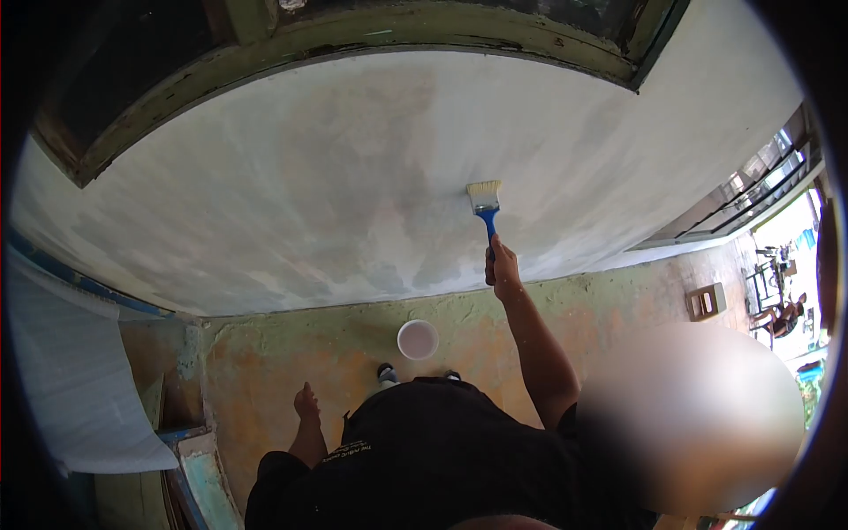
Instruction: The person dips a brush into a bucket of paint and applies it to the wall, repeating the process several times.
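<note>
My right hand (503, 265) is closed round the blue handle of a paintbrush (485, 201), whose pale bristles point up against the wall (353, 177). That wall is whitish with uneven grey patches. My left hand (306, 403) hangs low at my side over the floor, with nothing visible in it; a finger or thumb points up. Between my hands, a white bucket (418, 340) with pale liquid inside stands on the floor near the foot of the wall, just ahead of my feet.
A green-framed window (442, 34) runs above the wall; another window (751, 194) is at right. A white cloth (79, 371) hangs at left beside a wooden frame (208, 473). A small stool (706, 302) and a seated person (783, 318) are farther right. A blurred patch hides the lower right.
</note>
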Action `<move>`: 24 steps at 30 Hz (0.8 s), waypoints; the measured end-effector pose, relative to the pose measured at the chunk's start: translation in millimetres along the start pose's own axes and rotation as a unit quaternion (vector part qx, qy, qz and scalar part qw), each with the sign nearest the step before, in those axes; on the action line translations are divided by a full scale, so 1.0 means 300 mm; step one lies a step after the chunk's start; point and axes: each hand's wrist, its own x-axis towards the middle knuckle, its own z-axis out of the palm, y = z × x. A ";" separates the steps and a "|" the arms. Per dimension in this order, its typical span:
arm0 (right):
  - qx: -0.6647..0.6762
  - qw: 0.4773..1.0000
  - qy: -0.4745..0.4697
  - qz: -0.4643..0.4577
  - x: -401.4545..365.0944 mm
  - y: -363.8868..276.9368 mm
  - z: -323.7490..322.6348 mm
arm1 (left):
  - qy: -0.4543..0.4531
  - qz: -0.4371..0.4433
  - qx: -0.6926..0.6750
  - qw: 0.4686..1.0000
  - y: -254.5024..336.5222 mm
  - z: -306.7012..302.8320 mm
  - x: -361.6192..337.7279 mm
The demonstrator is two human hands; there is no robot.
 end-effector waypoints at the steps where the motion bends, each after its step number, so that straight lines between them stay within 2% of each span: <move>1: 0.008 1.000 -0.008 0.002 -0.020 -0.003 0.002 | -0.007 -0.003 -0.003 1.000 0.011 -0.005 0.018; 3: 0.025 0.999 -0.024 0.006 -0.084 -0.028 0.013 | 0.031 0.020 0.008 0.999 0.029 0.008 0.039; 6: 0.023 0.996 0.012 -0.088 -0.164 -0.043 0.033 | 0.042 0.034 0.024 0.998 0.061 0.026 0.081; 9: -0.074 0.964 0.099 -0.237 -0.217 -0.124 0.091 | 0.021 0.051 0.047 0.997 0.103 0.045 0.124; 10: -0.137 0.931 0.133 -0.311 -0.222 -0.160 0.120 | 0.013 0.059 0.057 0.997 0.121 0.046 0.132; 11: -0.167 0.908 0.183 -0.336 -0.234 -0.212 0.170 | 0.008 0.073 0.058 0.996 0.142 0.046 0.146; 13: -0.192 0.873 0.208 -0.397 -0.238 -0.285 0.218 | -0.002 0.100 0.057 0.993 0.164 0.056 0.197; 16: -0.331 0.733 0.324 -0.498 -0.185 -0.330 0.259 | -0.071 0.061 0.066 0.993 0.236 0.033 0.213; 19: -0.373 0.718 0.264 -0.525 -0.169 -0.331 0.324 | -0.064 0.070 0.065 0.993 0.252 0.008 0.234; 21: -0.411 0.755 0.230 -0.456 -0.131 -0.269 0.335 | -0.032 0.100 0.040 0.994 0.204 -0.017 0.277; 22: -0.406 0.762 0.218 -0.454 -0.097 -0.219 0.330 | -0.016 0.116 0.027 0.993 0.187 -0.032 0.291; 24: -0.405 0.772 0.202 -0.446 -0.054 -0.138 0.319 | -0.005 0.077 0.045 0.996 0.183 -0.070 0.254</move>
